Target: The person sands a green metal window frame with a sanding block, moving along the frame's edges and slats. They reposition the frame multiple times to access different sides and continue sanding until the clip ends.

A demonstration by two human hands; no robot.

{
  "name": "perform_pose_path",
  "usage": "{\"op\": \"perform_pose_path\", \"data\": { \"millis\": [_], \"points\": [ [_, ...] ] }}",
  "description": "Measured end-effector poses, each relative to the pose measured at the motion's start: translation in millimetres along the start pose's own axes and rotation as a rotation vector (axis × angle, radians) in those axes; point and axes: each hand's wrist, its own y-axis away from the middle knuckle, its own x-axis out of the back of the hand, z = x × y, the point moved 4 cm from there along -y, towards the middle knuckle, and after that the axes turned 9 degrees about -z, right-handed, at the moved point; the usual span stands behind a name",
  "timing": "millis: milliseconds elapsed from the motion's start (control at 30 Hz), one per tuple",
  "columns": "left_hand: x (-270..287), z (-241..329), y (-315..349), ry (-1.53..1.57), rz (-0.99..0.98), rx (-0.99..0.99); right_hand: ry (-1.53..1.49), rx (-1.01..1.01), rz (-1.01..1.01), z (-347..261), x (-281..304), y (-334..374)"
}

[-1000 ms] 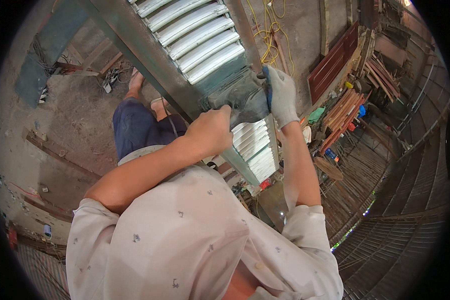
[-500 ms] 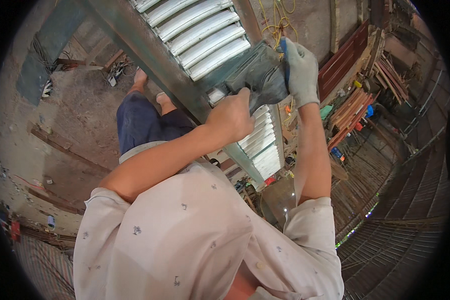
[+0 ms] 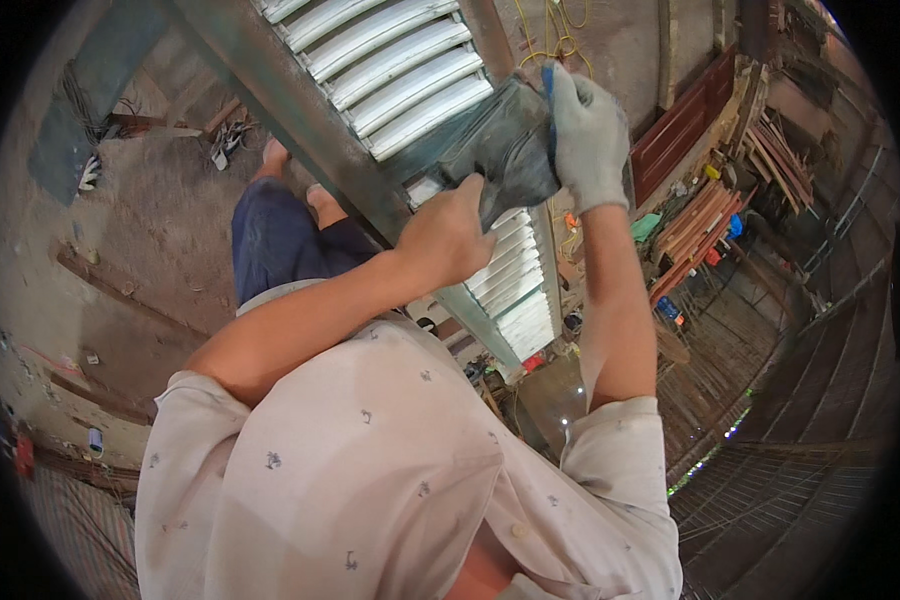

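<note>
from where i sit, the underside of the dark handheld power tool (image 3: 515, 140) is hidden from me. it lies over the solid middle rail of the louvered shutter (image 3: 285, 130), between two banks of white slats (image 3: 410, 85), and i can't tell whether its lower face sits flat or tilted. its outline is hard to read too, dark casing running into dark casing. the bare left hand (image 3: 445, 232) is closed around its near end, thumb toward the body, the other fingertips tucked out of my sight. the right hand (image 3: 590, 140), in a pale glove with a blue palm side, is curled on the far end, and i lose most of its grip behind the knuckles.

the shutter's upper end is cut off by my upper edge; its lower end i can see, just past the lower slats. its long left rail passes beside the navy shorts (image 3: 280, 235), one foot near it and partly hidden. leftward the floor (image 3: 170, 215) opens wide, with a timber strip (image 3: 120, 300) lying across it. on the right there's a narrower gap, with a loose yellow cord (image 3: 570, 45) in it, before the dark red panel (image 3: 685, 125) and stacked planks (image 3: 685, 250).
</note>
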Motion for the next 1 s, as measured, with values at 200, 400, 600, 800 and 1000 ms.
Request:
{"op": "perform_pose_path", "data": {
  "millis": [200, 400, 600, 800, 1000],
  "points": [
    [2.4, 29.1, -43.4, -0.007, -0.071, -0.074, 0.084, -0.071, 0.123, 14.8, 41.4, -7.2],
    [20.1, 23.0, 27.8, -0.119, -0.235, -0.031, -0.601, -0.028, 0.029, 32.1, 8.7, 58.8],
    [46.5, -2.7, 69.8, -0.343, -0.282, 0.153, -0.717, -0.050, 0.015, 51.9, -80.1, 83.8],
    [20.8, 17.2, -10.8, -0.199, -0.216, 0.026, -0.701, -0.089, 0.081, 85.2, -25.7, 10.9],
    [13.3, 22.9, -7.9, -0.174, -0.131, 0.065, -0.566, -0.134, -0.008, 69.2, -11.9, 1.5]
  ]
}}
